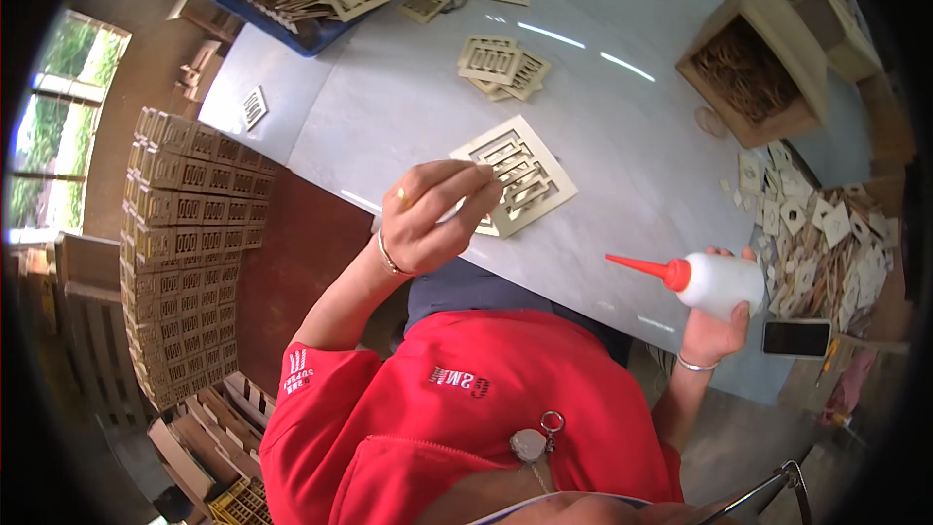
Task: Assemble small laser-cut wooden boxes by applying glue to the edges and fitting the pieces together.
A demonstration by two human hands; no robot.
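A square, pale wooden panel with cut-out slots (pixel 549 187) lies on the table in front of me. My left hand (pixel 437 209) is over its near left part, with thumb and fingertips pinched together at the slots. Whatever the pinch holds, if anything, is too small to make out. At the right, my right hand (pixel 717 329) is wrapped round a white squeeze bottle (pixel 724 282) with a red nozzle. The bottle is tilted on its side above the table's near edge, its tip pointing left toward the panel but apart from it.
Beyond the panel lies a small pile of slotted panels (pixel 501 66). A blue tray (pixel 309 37) heaped with more stands far left. Rubber bands fill a wooden box (pixel 807 49) far right. Small wooden pieces (pixel 826 243) and a phone (pixel 797 338) lie right. Stacked slotted blocks (pixel 185 262) stand left.
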